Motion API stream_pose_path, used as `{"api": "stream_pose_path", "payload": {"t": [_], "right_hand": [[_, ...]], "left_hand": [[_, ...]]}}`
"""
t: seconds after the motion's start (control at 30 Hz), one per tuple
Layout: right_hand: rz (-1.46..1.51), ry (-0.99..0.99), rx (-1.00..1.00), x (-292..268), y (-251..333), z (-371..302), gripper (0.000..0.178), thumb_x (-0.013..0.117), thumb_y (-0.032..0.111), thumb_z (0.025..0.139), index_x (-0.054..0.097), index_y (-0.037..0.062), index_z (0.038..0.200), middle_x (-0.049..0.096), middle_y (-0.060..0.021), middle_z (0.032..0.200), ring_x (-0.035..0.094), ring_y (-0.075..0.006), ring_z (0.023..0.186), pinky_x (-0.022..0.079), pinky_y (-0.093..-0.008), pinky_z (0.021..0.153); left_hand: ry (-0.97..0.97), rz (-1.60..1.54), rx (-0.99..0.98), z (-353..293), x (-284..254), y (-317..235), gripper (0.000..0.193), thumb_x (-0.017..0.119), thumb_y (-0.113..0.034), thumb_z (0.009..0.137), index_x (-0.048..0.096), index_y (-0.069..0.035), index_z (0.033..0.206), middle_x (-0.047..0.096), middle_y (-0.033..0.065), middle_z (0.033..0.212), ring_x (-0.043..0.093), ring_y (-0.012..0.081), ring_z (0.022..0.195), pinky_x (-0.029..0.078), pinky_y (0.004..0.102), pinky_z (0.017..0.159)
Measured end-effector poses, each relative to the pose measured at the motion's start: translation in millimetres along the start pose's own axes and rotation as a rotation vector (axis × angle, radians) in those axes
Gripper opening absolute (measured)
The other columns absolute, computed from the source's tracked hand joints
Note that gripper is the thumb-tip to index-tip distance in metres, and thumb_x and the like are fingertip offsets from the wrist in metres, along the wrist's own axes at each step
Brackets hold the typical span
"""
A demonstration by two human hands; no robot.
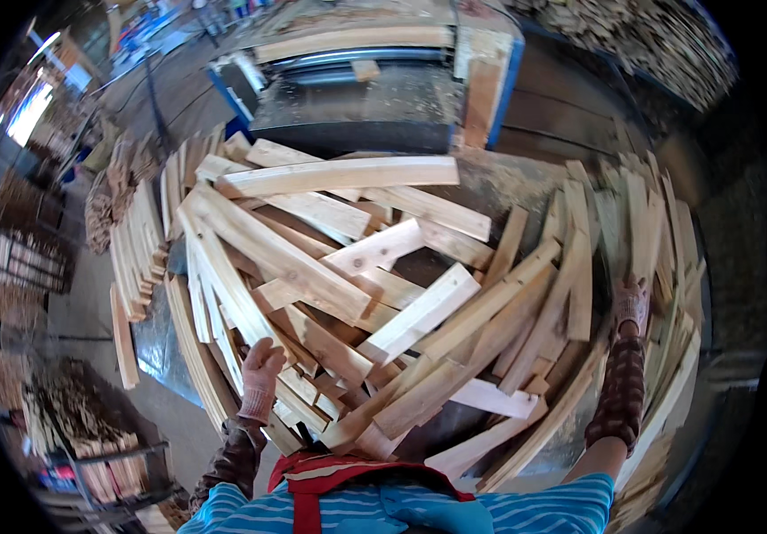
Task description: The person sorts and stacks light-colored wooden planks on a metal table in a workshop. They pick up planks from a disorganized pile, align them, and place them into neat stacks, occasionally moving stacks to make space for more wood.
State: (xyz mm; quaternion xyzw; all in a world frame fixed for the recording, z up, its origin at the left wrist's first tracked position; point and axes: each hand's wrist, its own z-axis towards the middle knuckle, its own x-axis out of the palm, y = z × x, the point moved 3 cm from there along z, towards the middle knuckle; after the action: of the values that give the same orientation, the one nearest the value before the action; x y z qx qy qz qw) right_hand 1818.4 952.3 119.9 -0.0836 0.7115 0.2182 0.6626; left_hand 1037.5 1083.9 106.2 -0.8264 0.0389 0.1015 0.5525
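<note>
My left hand (263, 367), in a pale pinkish work glove, is at the near left of a loose heap of wooden slats. Its fingers are curled beside the lower end of a long pale slat (230, 289); whether they grip anything is hidden. Out to the right, my gloved right hand (630, 307) reaches forward with its fingers closed at the near end of an upright-looking wooden slat (638, 227) among the right-hand stack. Between my hands, many slats lie crossed at different angles, including a pale short slat (423, 311) and a knotty slat (374, 247).
Beyond the heap stands a machine with a metal roller (357, 55) and blue side frames; a small wood block (365, 70) lies by the roller. Slats line the left edge (138, 258). A metal rack (121, 467) holds wood at lower left. A large scrap pile (633, 44) rises at far right.
</note>
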Motion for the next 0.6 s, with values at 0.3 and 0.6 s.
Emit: {"api": "stream_pose_path", "payload": {"t": [0.3,0.6], "right_hand": [[0.242,0.063,-1.203,93,398,-134,0.073,0.064,0.026,0.085,0.041,0.0046,0.151,0.043,-0.0199,0.154,0.04,-0.0363,0.143,0.034,-0.0425,0.118],[-0.315,0.436,-1.049,74,504,-157,0.079,0.082,0.035,0.071,0.052,0.0064,0.139,0.056,-0.0187,0.139,0.056,-0.0362,0.126,0.047,-0.0435,0.106]], "left_hand": [[0.056,-0.029,0.042,-13,7,33,0.044,0.067,-0.003,0.095,0.053,0.006,0.136,0.071,0.0143,0.116,0.067,0.0199,0.108,0.053,0.0316,0.095],[-0.115,-0.108,-0.008,4,-32,50,0.041,0.062,-0.005,0.094,0.058,0.004,0.134,0.069,0.0104,0.115,0.065,0.0159,0.093,0.054,0.0269,0.078]]}}
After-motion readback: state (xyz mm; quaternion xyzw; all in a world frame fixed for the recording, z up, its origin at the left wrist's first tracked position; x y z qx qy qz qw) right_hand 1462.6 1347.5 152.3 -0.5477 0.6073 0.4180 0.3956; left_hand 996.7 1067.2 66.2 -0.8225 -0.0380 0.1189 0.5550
